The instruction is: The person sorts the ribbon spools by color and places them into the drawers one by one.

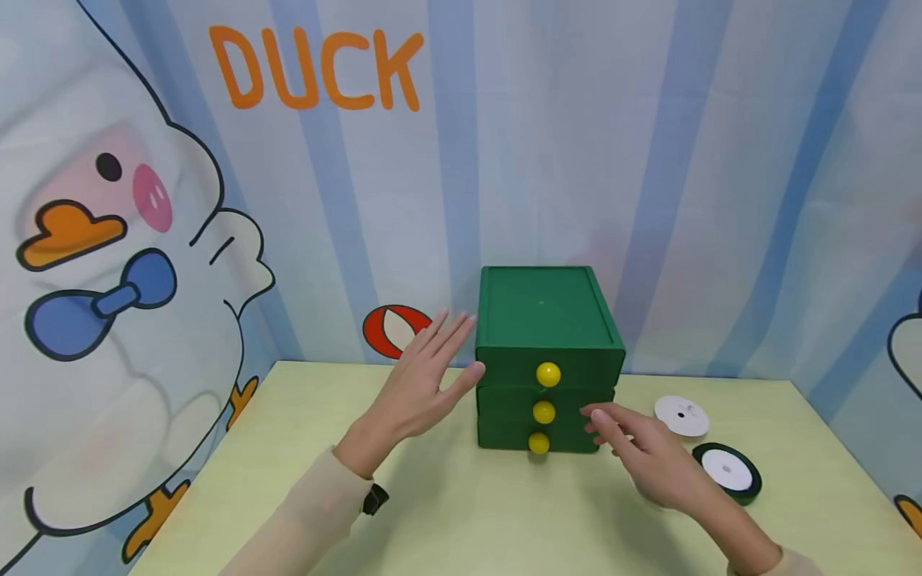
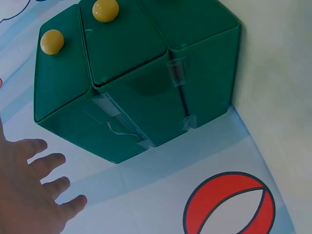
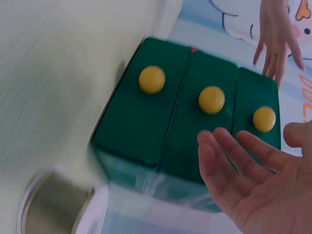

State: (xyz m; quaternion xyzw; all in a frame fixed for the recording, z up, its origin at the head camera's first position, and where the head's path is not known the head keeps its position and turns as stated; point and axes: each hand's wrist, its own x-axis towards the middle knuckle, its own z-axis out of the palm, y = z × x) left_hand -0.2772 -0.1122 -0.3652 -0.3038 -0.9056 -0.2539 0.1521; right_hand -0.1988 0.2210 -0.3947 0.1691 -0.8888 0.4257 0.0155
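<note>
A green box of three stacked drawers stands at the back of the table, each drawer front bearing a round yellow knob. Just left of its upper part, my left hand is held up with straight, spread fingers and nothing in it. In the left wrist view, a gap shows between that hand and the box's taped side. My right hand hovers in front of the lower right of the box, fingers loosely bent and holding nothing. The right wrist view has its fingertips near the middle knob.
Right of the box lie a white spool and a dark green ribbon spool with a white face. Part of another pale round thing is hidden under my right hand. A printed curtain hangs behind the pale yellow table.
</note>
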